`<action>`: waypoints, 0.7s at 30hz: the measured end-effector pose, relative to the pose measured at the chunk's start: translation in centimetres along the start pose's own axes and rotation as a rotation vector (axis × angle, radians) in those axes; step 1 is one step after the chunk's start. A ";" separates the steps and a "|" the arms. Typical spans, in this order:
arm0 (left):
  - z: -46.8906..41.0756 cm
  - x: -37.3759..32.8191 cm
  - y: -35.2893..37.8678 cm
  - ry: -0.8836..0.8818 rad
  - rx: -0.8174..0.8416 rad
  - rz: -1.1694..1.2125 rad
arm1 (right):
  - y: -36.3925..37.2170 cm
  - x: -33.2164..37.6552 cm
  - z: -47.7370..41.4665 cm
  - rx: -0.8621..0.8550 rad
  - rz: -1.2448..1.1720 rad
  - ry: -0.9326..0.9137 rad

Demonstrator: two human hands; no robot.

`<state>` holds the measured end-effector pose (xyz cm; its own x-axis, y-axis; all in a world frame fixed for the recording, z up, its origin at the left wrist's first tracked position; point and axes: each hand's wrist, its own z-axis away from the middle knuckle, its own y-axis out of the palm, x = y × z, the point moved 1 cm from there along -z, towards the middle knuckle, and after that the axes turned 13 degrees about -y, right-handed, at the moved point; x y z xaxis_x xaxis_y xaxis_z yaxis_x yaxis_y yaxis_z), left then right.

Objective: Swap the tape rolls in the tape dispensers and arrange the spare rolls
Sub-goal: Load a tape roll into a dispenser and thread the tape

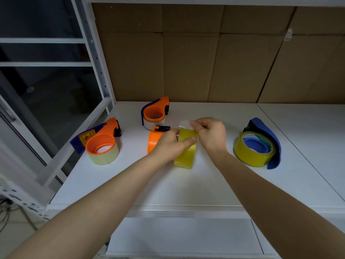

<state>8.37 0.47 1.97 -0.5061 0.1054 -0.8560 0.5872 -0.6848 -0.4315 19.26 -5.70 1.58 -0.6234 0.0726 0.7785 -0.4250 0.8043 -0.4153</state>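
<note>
Roll (186, 156) — left of rightmost dispenser (273, 144)

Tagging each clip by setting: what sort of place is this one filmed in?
Likely a storeroom or packing area: a white metal shelving upright, cardboard sheets behind the shelf, and an orange tape dispenser and blue tape dispenser on the white shelf board.

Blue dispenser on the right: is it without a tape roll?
No, the blue dispenser has a yellow roll seated around its blue hub.
</note>
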 end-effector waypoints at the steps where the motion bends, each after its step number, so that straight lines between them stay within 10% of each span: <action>1: 0.0 -0.1 0.0 -0.003 0.029 0.031 | -0.1 0.0 0.0 0.010 0.008 -0.009; 10: 0.7 0.4 -0.4 -0.077 0.131 0.370 | -2.0 0.4 -1.4 0.254 -0.229 0.202; 21: 1.4 1.1 0.7 -0.003 0.263 0.351 | -2.1 0.4 -0.5 0.142 0.128 0.026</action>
<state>7.34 -0.87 1.12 -0.3071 -0.1683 -0.9367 0.5431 -0.8393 -0.0273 20.27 -7.09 2.99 -0.6621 0.1859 0.7260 -0.4327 0.6961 -0.5729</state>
